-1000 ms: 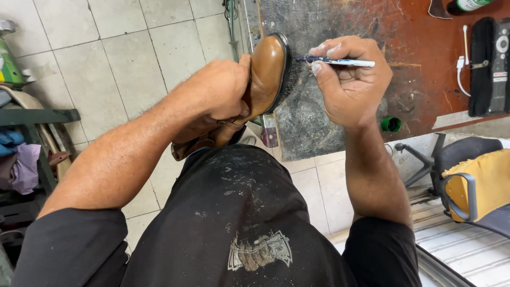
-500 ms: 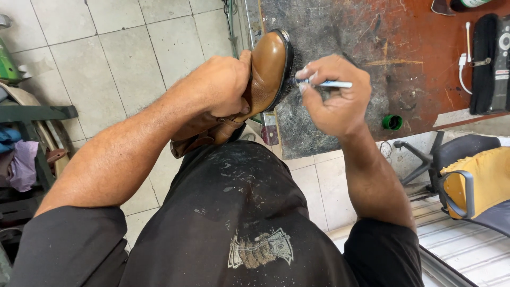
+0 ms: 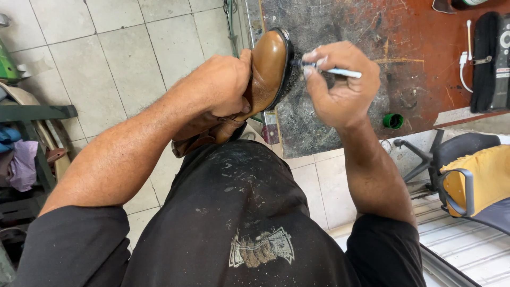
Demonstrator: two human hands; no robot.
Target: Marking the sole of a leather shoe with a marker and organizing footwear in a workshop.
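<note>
The left hand [image 3: 223,85] is gripping a tan leather shoe [image 3: 268,66], fingers wrapped around the upper and thumb pressing along its side. The shoe is being held tipped on edge above the lap, toe pointing away, with its dark sole edge facing the right hand [image 3: 342,87]. It is hanging over the near edge of the worn bench [image 3: 425,69], not resting on it.

The right hand is closing in a pinch on a thin white tool [image 3: 340,72], probably a small brush or pen. The tool's working end is meeting the sole edge; the tip itself is hidden behind the fingers, so exact contact cannot be told.

Handling judgement: the shoe is likely moderately light. The sole and heel are appearing stiff, while the leather upper is likely yielding under pressure. The polished leather is probably smooth and somewhat slippery, and liable to marking. The firmest hold is likely across the waist of the upper, as the left hand is doing, keeping fingers away from the sole edge being worked. The tool is light and thin, and a pinch near its working end is giving the best control.

A green cap [image 3: 393,120] is lying on the bench near the right wrist. A dark apron [image 3: 239,212] is covering the lap.
</note>
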